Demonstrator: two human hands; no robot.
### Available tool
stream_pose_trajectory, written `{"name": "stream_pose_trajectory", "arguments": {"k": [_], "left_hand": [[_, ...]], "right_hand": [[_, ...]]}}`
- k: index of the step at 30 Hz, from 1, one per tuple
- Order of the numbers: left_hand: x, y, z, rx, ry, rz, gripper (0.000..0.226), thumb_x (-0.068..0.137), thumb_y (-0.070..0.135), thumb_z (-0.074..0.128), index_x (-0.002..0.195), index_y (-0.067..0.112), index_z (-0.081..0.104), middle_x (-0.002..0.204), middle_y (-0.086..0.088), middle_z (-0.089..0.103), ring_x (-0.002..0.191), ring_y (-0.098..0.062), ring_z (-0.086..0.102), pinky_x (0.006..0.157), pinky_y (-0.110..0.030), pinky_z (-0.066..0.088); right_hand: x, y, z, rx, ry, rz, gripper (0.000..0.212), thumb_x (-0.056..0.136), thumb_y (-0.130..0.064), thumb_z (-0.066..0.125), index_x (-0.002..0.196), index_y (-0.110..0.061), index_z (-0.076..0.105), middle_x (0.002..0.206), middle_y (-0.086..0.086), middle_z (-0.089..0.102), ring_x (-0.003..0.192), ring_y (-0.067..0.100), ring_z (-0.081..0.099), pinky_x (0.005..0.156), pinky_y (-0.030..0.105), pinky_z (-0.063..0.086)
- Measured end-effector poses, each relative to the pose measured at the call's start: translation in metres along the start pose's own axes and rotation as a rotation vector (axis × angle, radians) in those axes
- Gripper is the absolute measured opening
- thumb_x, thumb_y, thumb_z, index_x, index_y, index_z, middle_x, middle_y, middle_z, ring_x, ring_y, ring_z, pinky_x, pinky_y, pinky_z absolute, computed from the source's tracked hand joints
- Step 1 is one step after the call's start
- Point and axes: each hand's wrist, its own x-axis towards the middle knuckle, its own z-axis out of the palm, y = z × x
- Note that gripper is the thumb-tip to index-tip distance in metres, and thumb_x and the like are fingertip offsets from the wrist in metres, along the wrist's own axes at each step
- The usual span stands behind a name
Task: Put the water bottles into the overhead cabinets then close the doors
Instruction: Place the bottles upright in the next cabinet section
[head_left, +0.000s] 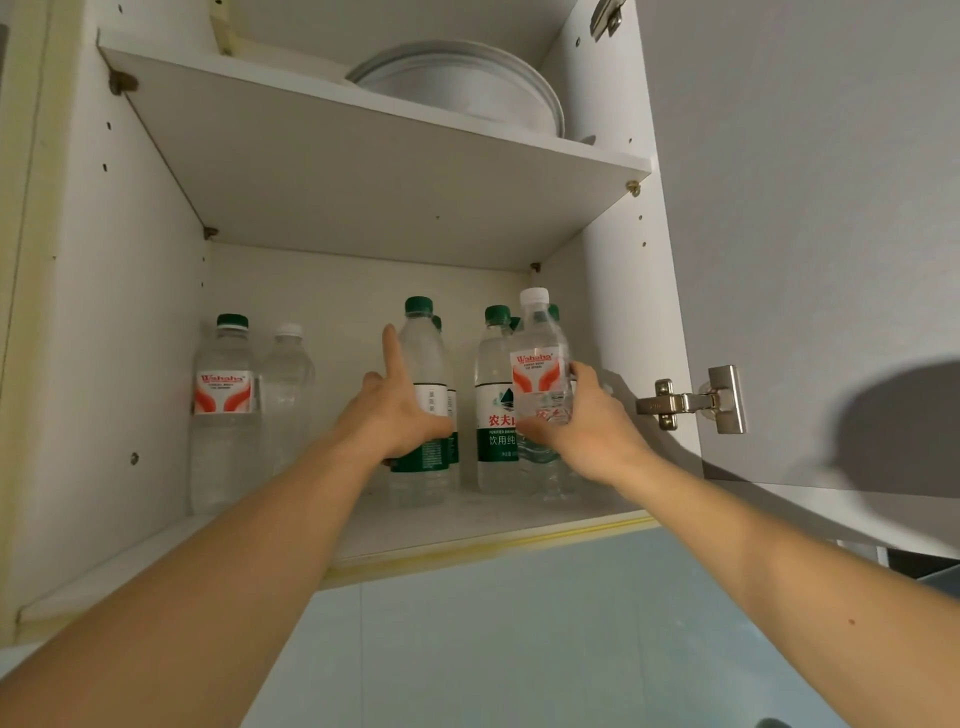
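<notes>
I look up into an open overhead cabinet whose lower shelf (441, 525) carries several water bottles. My right hand (592, 426) grips a white-capped Wahaha bottle (540, 358) upright at the shelf's right side, in front of green-capped bottles (493, 395). My left hand (395, 410) wraps around a green-capped, green-labelled bottle (422, 343) in the middle, index finger pointing up. At the left stand a green-capped Wahaha bottle (224, 410) and a white-capped clear bottle (287, 395).
The cabinet door (810, 234) hangs open on the right, held by a metal hinge (696, 401). An upper shelf (374, 171) holds stacked white plates (467, 88). Pale blue wall tiles (519, 639) lie below the cabinet.
</notes>
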Motion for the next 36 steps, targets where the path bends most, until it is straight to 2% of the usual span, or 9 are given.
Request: {"name": "stream_pose_trajectory", "arguments": {"k": [3,6,9,12,18,21,26,30,36], "left_hand": [[-0.003,-0.011,-0.013,0.026,0.007,-0.034,0.141,0.074,0.033,0.087,0.146,0.047,-0.033,0.128,-0.017,0.049,0.093,-0.034,0.063,0.074,-0.051,0.061],[-0.005,-0.021,-0.024,0.015,-0.001,-0.067,0.136,0.074,0.032,0.088,0.149,0.048,-0.024,0.125,-0.016,0.052,0.090,-0.031,0.064,0.071,-0.049,0.061],[-0.003,-0.027,-0.029,0.004,-0.007,-0.084,0.131,0.076,0.029,0.087,0.151,0.044,-0.019,0.121,-0.016,0.057,0.090,-0.028,0.063,0.077,-0.051,0.060],[0.002,-0.027,-0.030,0.005,-0.020,-0.118,0.133,0.077,0.026,0.086,0.153,0.042,-0.021,0.128,-0.018,0.056,0.097,-0.029,0.061,0.085,-0.052,0.058],[0.009,-0.022,-0.038,0.105,-0.067,-0.157,0.139,0.078,0.025,0.086,0.150,0.038,-0.032,0.148,-0.019,0.044,0.105,-0.030,0.058,0.086,-0.047,0.058],[0.010,-0.027,-0.046,0.187,-0.057,-0.008,0.149,0.070,0.030,0.091,0.146,0.043,-0.036,0.160,-0.017,0.024,0.125,-0.034,0.052,0.097,-0.045,0.050],[0.018,-0.035,-0.055,0.275,-0.028,0.179,0.143,0.064,0.041,0.093,0.151,0.051,-0.020,0.158,-0.008,0.023,0.140,-0.033,0.035,0.111,-0.056,0.039],[0.028,-0.043,-0.057,0.288,-0.035,0.214,0.128,0.060,0.045,0.094,0.151,0.053,0.005,0.154,-0.006,0.026,0.141,-0.031,0.029,0.109,-0.054,0.037],[0.042,-0.061,-0.061,0.583,0.062,0.229,0.128,0.057,0.068,0.085,0.153,0.045,0.004,0.150,-0.008,0.035,0.141,-0.031,0.025,0.115,-0.052,0.022]], "right_hand": [[-0.003,-0.004,0.000,-0.041,-0.018,0.026,0.088,0.084,-0.042,0.080,0.150,-0.018,0.029,0.143,0.008,0.050,0.127,0.027,0.052,0.102,0.043,0.048],[-0.011,-0.017,0.004,-0.187,0.180,-0.028,0.097,0.086,-0.042,0.078,0.157,-0.018,0.016,0.154,0.012,0.027,0.142,0.035,0.030,0.111,0.050,0.039],[-0.013,-0.042,0.015,-0.186,0.364,-0.356,0.071,0.091,-0.027,0.071,0.150,-0.017,0.033,0.147,0.006,0.031,0.136,0.028,0.034,0.108,0.043,0.043],[-0.003,-0.069,0.034,-0.136,0.268,-0.483,0.054,0.093,-0.024,0.066,0.142,-0.017,0.045,0.142,0.001,0.039,0.132,0.020,0.041,0.102,0.029,0.039],[0.023,-0.087,0.069,-0.017,-0.198,-0.141,0.077,0.095,-0.016,0.067,0.156,-0.010,0.021,0.154,0.017,0.033,0.136,0.032,0.044,0.111,0.039,0.041],[0.036,-0.089,0.082,-0.013,-0.307,0.018,0.062,0.099,-0.010,0.059,0.149,-0.005,0.024,0.140,0.019,0.048,0.122,0.030,0.054,0.108,0.042,0.046],[0.055,-0.088,0.105,-0.049,-0.327,0.178,0.055,0.106,-0.014,0.043,0.152,0.000,0.019,0.134,0.015,0.048,0.122,0.026,0.052,0.104,0.034,0.041],[0.067,-0.078,0.114,0.065,-0.251,0.182,0.065,0.096,-0.005,0.057,0.151,0.004,0.022,0.145,0.028,0.043,0.130,0.041,0.050,0.099,0.041,0.045],[0.078,-0.071,0.118,-0.022,-0.286,0.154,0.071,0.093,-0.010,0.065,0.150,0.003,0.024,0.143,0.027,0.046,0.128,0.042,0.052,0.106,0.052,0.046]]}}
